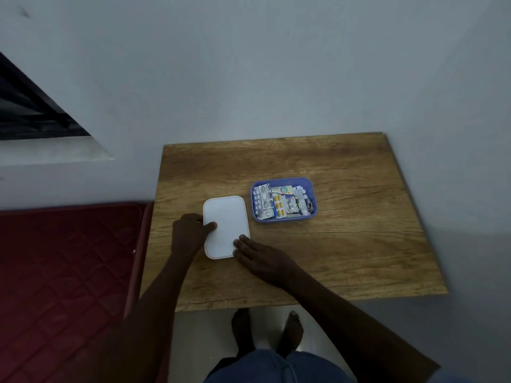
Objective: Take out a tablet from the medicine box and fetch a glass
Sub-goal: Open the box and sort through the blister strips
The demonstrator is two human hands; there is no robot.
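An uncovered blue medicine box (310,186) stands on the wooden table (345,244), filled with several blister strips of tablets (264,201) and small packets. Its white lid (226,226) lies flat on the table just left of the box. My left hand (190,233) grips the lid's left edge, thumb on top. My right hand (262,259) rests flat with its fingertips on the lid's lower right corner. No glass is in view.
The table stands in a corner against grey walls. A red quilted mattress (63,272) lies to the left of the table, below a dark window (30,106). My bare feet (265,333) are on the floor beneath the table's front edge.
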